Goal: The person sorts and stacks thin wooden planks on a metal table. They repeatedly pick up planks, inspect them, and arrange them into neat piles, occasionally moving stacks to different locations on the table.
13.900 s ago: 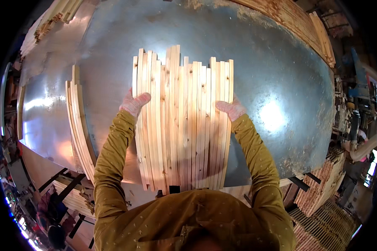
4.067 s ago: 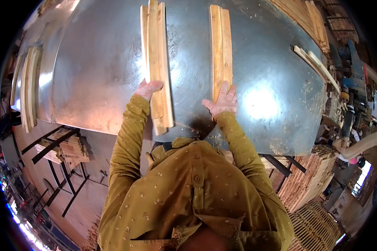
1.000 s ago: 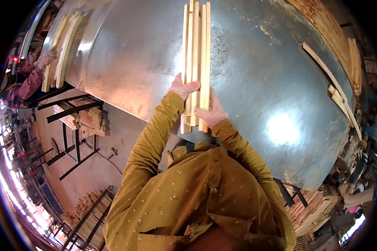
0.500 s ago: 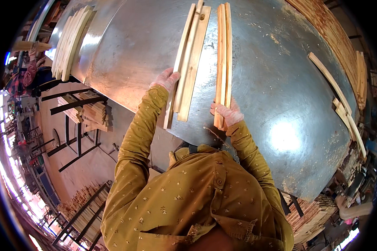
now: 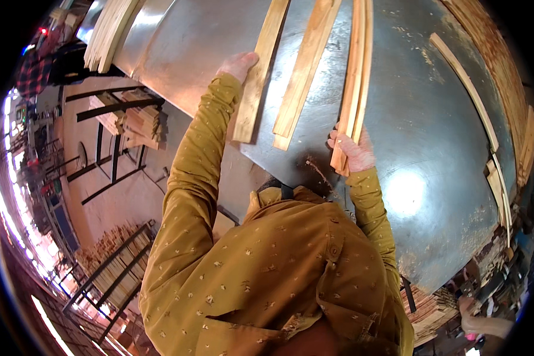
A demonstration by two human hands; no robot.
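Observation:
Long pale wooden strips lie lengthwise on a grey metal tabletop in front of me. My left hand (image 5: 240,65) is closed on the outer edge of the leftmost wooden strip (image 5: 260,77), which shows its broad face. Just right of it, apart from both hands, lie overlapping wooden strips (image 5: 302,80) with uneven near ends. My right hand (image 5: 357,153) is closed round the near end of a narrow pair of wooden strips (image 5: 357,77) lying side by side. Thin, see-through gloves seem to cover both hands. The far ends of the strips run out of the picture.
The metal table (image 5: 424,142) carries sawdust patches. A stack of strips (image 5: 111,35) lies at its far left, and a curved strip (image 5: 469,83) near its right edge. Black metal racks (image 5: 115,110) with wood stand left on the floor. Another person (image 5: 38,68) is far left.
The leftmost strip now lies apart from the strips it was bunched with. My right hand and its pair have shifted right; my left hand is farther up the picture.

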